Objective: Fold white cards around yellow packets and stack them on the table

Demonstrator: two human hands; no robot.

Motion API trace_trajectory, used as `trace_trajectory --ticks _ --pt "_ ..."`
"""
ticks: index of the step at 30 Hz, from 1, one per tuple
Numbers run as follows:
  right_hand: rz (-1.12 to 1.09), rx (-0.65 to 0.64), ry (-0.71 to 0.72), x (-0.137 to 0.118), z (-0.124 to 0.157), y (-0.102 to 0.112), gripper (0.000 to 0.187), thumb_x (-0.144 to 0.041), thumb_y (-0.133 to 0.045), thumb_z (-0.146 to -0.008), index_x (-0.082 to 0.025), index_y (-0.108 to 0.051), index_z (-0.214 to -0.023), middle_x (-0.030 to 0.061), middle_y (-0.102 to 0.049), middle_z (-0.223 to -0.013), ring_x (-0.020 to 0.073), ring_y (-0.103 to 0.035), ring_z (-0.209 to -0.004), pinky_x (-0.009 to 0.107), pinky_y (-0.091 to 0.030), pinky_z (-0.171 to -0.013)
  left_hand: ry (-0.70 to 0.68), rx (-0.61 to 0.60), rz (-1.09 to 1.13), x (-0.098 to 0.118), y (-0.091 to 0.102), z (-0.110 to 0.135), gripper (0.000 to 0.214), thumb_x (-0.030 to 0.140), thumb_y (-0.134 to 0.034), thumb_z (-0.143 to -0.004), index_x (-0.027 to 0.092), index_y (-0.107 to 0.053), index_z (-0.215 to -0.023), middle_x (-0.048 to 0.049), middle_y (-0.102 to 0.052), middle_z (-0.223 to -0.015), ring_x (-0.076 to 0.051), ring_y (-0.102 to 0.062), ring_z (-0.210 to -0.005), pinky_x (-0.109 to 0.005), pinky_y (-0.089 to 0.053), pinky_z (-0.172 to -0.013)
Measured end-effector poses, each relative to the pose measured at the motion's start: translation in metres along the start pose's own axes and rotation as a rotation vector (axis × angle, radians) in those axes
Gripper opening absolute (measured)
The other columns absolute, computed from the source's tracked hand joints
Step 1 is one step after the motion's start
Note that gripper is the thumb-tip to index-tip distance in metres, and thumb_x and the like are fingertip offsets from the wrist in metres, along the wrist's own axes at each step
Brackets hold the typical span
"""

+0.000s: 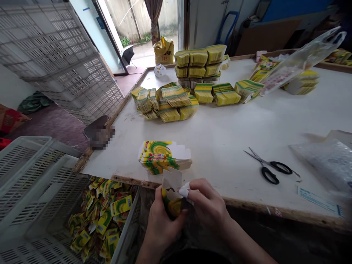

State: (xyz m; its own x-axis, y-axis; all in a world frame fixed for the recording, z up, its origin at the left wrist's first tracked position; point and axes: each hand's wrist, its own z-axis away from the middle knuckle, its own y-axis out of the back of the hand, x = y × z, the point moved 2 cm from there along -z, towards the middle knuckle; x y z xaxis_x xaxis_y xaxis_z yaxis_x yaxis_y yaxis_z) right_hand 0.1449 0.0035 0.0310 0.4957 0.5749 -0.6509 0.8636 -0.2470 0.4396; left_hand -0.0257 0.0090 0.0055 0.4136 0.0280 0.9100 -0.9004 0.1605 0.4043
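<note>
My left hand (159, 220) is closed round a small yellow-green carton (171, 194) held upright just below the table's front edge, its white flaps standing up. My right hand (207, 205) pinches a white flap or small white piece (183, 190) at the carton's top. Right in front of them, on the white table (220, 135), lies a short stack of flat yellow-green carton blanks (162, 157).
Bundles of flat cartons (167, 102) and a taller pile (199, 64) lie at the table's far side. Black-handled scissors (271, 168) and plastic bags (327, 157) are at the right. A white slatted crate (55, 205) at the lower left holds several folded cartons (104, 216).
</note>
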Motion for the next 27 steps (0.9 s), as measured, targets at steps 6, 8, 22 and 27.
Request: trace_trajectory --ticks 6,8,22,27 --pt "-0.082 0.108 -0.106 -0.004 0.005 -0.008 0.029 -0.001 -0.048 -0.085 -0.021 -0.065 -0.096 0.0048 -0.060 -0.082 0.0154 -0.057 -0.072 0.023 -0.050 -0.061 0.007 0.106 -0.105 0.002 -0.001 0.002 0.057 0.036 -0.073 -0.067 0.018 -0.048 -0.115 -0.0063 -0.068 -0.094 -0.024 -0.066 -0.084 -0.035 -0.054 -0.074" --pt "-0.186 0.112 -0.171 -0.007 0.012 -0.015 0.031 -0.002 -0.050 -0.085 -0.022 -0.064 -0.104 0.0061 -0.063 -0.090 0.0159 -0.061 -0.079 0.023 -0.052 -0.067 0.033 0.166 -0.105 0.000 -0.003 0.004 0.062 0.039 -0.072 -0.068 0.016 -0.045 -0.119 -0.0087 -0.067 -0.099 -0.026 -0.066 -0.090 -0.038 -0.054 -0.079" --pt "-1.015 -0.051 -0.951 0.012 -0.006 0.000 0.033 -0.045 -0.065 -0.080 -0.016 -0.057 -0.066 -0.0026 -0.051 -0.060 0.0085 -0.042 -0.052 0.020 -0.034 -0.049 -0.361 0.103 -0.299 -0.002 -0.009 0.013 0.080 0.029 -0.066 -0.079 0.019 -0.023 -0.145 -0.0141 -0.068 -0.112 -0.027 -0.070 -0.099 -0.036 -0.059 -0.079" --pt "-1.364 0.062 -1.288 0.018 0.011 -0.026 0.025 -0.036 -0.070 -0.067 -0.016 -0.055 -0.066 -0.0061 -0.045 -0.052 0.0053 -0.034 -0.042 0.017 -0.029 -0.040 -0.441 0.211 -0.311 -0.005 -0.014 0.016 0.072 0.027 -0.069 -0.078 0.018 -0.033 -0.140 -0.0144 -0.066 -0.113 -0.025 -0.071 -0.095 -0.033 -0.060 -0.076"
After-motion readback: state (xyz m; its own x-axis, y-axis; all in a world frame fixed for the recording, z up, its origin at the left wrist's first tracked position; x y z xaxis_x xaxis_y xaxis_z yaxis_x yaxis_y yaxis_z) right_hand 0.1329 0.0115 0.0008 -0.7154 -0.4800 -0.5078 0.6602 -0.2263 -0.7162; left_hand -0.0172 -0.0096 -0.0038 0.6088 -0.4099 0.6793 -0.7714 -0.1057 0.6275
